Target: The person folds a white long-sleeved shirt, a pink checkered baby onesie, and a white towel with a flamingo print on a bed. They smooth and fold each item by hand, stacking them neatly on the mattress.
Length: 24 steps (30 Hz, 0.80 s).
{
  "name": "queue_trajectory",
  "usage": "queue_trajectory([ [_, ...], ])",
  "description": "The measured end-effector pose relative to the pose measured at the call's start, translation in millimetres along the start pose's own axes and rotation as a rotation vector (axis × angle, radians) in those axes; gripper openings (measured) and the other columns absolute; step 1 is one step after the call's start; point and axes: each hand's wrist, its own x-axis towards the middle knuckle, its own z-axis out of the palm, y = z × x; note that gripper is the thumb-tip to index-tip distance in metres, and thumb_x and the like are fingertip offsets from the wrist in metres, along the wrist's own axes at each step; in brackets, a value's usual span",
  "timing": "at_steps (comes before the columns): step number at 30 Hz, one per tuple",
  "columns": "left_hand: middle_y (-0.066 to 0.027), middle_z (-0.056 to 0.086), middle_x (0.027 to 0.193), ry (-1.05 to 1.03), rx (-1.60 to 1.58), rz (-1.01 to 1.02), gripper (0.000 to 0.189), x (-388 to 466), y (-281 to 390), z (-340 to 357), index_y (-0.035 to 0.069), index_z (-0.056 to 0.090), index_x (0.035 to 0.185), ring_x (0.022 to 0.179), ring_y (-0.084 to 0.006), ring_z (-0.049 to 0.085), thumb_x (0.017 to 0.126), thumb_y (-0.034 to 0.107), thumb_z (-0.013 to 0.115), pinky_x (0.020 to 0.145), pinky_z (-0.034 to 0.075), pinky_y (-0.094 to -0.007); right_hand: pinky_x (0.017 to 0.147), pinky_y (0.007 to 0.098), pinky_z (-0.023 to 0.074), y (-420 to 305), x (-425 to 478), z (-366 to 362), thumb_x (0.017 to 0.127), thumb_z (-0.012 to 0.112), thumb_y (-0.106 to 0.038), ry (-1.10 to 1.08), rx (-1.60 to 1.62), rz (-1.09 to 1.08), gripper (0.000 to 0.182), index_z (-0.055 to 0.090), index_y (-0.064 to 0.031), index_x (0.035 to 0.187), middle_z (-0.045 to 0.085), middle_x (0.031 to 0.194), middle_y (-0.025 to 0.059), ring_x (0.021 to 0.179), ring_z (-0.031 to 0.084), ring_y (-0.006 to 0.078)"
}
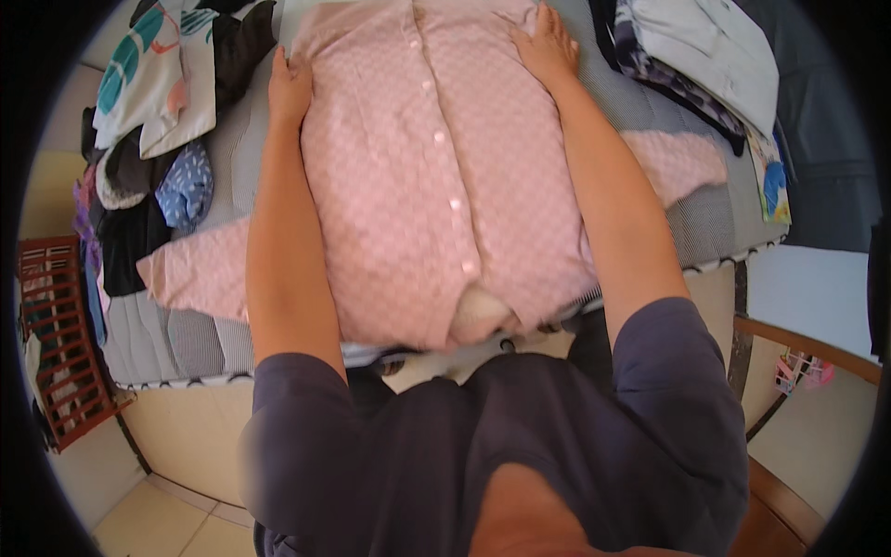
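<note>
A pink checkered button-front garment [390, 174] lies spread over the striped mattress [703, 230], its row of pale buttons running down the front. Its sleeves stick out to both sides beneath my forearms, and its hem hangs at the mattress's near edge. My left hand [289, 87] rests along the garment's left side near the top, thumb up; whether its fingers pinch the cloth is hard to tell. My right hand [550, 49] lies on the upper right part of the garment, palm down, with its fingers pointing away from me.
Crumpled clothes, among them a white patterned cloth [167, 83] and a blue patterned cloth [186, 186], lie at the left. Folded white clothing [703, 56] is stacked at the upper right. A red slatted rack [66, 341] stands at the far left, beside the mattress.
</note>
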Motion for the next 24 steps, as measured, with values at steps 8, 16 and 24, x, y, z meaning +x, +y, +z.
queue_trajectory([
  [8, -0.0296, 0.031, 0.155, -0.134, 0.593, 0.271, 0.072, -139, 10, -32, 0.002, 0.035, 0.151, 0.143, -0.0446, 0.031, 0.095, 0.042, 0.058, 0.118, 0.025, -0.0477, 0.118, 0.0451, 0.0258, 5, -107, -85, 0.095, 0.051, -0.055, -0.297, -0.006, -0.22, 0.068, 0.04, -0.0176, 0.151, 0.035, 0.159, 0.0126, 0.147, 0.032, 0.0281],
  [16, -0.0183, 0.042, 0.153, -0.21, 0.475, 0.338, 0.065, -335, 104, -83, 0.007, 0.051, 0.143, 0.145, -0.0346, 0.034, 0.092, 0.045, 0.061, 0.118, 0.02, -0.0512, 0.121, 0.0484, 0.013, 6, -240, -224, 0.091, 0.058, -0.054, -0.409, 0.263, -0.372, 0.057, 0.058, -0.0212, 0.138, 0.042, 0.155, 0.0064, 0.147, 0.029, 0.0266],
  [24, -0.01, 0.063, 0.103, -0.132, 0.289, 0.412, 0.028, -373, 145, -88, 0.007, 0.073, 0.101, 0.104, -0.0303, 0.054, 0.076, 0.017, 0.077, 0.096, 0.039, -0.0439, 0.108, 0.0468, 0.0295, -10, -274, -271, 0.071, 0.079, -0.026, -0.455, 0.368, -0.397, 0.027, 0.068, -0.0136, 0.092, 0.065, 0.109, -0.0005, 0.115, 0.054, 0.0233],
])
